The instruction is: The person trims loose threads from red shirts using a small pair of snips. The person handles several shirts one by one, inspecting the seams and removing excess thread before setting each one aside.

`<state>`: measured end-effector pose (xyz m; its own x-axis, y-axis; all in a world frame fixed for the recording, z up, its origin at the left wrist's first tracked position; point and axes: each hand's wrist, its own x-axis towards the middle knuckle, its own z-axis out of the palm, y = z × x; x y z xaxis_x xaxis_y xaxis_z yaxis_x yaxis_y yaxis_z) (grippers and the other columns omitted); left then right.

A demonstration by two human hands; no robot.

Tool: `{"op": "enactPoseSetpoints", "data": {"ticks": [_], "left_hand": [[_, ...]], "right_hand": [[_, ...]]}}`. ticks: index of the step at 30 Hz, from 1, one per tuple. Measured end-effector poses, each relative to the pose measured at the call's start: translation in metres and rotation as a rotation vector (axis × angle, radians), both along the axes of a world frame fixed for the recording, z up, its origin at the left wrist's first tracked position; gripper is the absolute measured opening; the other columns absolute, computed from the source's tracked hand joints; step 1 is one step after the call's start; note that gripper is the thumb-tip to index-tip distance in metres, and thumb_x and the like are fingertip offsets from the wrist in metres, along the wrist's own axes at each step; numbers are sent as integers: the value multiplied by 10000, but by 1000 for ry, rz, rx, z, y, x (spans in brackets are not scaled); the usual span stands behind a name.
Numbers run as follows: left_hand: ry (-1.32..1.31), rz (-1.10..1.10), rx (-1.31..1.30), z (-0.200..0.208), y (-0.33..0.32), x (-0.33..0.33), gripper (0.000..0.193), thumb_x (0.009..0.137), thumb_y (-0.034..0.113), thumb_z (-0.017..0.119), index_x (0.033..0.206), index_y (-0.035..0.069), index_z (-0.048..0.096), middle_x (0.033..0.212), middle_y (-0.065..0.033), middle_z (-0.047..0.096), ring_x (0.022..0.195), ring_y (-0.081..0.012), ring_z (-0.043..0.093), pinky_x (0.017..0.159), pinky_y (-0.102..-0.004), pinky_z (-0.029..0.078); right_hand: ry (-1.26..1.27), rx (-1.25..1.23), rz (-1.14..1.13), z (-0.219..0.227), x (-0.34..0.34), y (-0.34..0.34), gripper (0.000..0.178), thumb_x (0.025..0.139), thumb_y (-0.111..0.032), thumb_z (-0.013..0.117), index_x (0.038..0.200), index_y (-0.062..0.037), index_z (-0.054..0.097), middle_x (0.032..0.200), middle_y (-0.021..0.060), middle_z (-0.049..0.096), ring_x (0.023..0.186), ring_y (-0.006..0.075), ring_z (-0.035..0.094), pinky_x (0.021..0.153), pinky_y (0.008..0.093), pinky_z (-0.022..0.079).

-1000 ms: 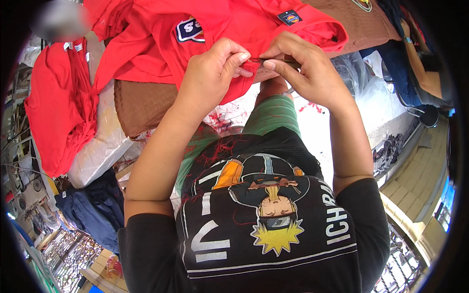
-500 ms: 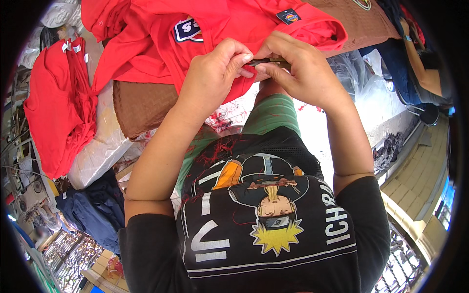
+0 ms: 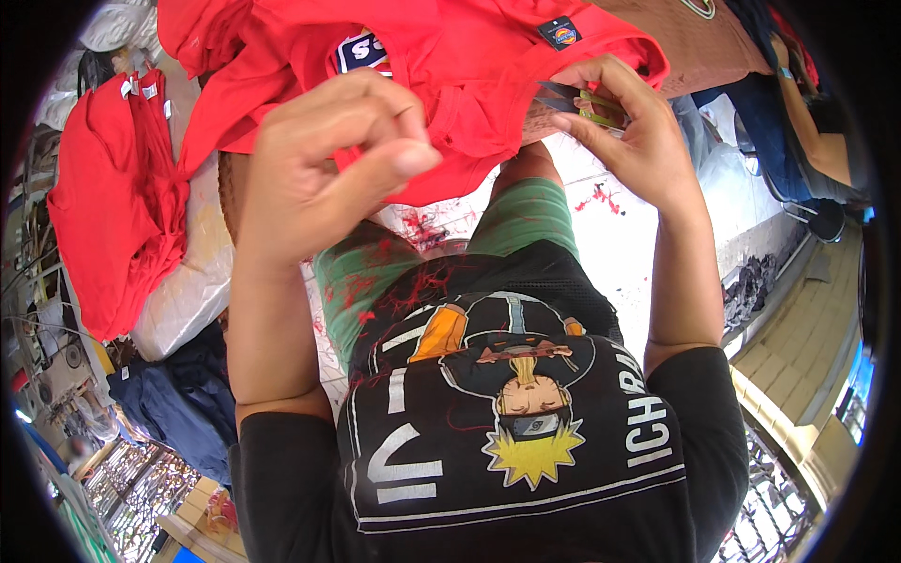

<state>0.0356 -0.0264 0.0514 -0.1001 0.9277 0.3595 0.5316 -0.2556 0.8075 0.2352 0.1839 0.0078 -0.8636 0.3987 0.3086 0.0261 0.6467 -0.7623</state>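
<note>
one shirt (image 3: 469, 42) lies far; the right hand (image 3: 636, 129) grips snips (image 3: 595, 106) at right; the left hand (image 3: 324, 155) curls nearer, hold unclear.

A red garment (image 3: 469, 61) covers the brown-clothed table (image 3: 699, 47)

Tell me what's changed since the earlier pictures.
The left hand has let go of the red garment and drawn back to the left, up toward the camera. The right hand has moved to the right, carrying the thread snips clear of the cloth. The red garments hanging at left and the navy garment stayed put.
</note>
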Motion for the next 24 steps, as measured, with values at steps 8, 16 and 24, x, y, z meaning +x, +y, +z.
{"op": "enactPoseSetpoints", "data": {"ticks": [8, 16, 24], "left_hand": [[677, 379, -31, -80, 40, 48, 262, 702, 245, 779, 922, 133, 692, 1184, 42, 606, 1283, -259, 396, 1039, -495, 244], [197, 455, -63, -72, 45, 21, 214, 794, 272, 736, 890, 82, 724, 1024, 17, 689, 1142, -225, 527, 1015, -401, 303], [163, 398, -96, -64, 43, 26, 175, 803, 190, 734, 901, 46, 714, 1056, -40, 675, 1155, -229, 533, 1010, -370, 354]], "right_hand": [[51, 71, 8, -4, 3, -11, 261, 786, 3, 698, 1033, -51, 637, 809, 56, 546, 653, 150, 550, 600, 275, 450], [130, 150, -18, -12, -2, -17, 277, 752, -33, 716, 1019, -79, 660, 892, 68, 589, 754, 208, 590, 658, 304, 449], [120, 259, -8, -14, -12, -22, 289, 751, -95, 710, 1034, -120, 662, 951, 52, 609, 844, 237, 601, 744, 326, 428]]}}
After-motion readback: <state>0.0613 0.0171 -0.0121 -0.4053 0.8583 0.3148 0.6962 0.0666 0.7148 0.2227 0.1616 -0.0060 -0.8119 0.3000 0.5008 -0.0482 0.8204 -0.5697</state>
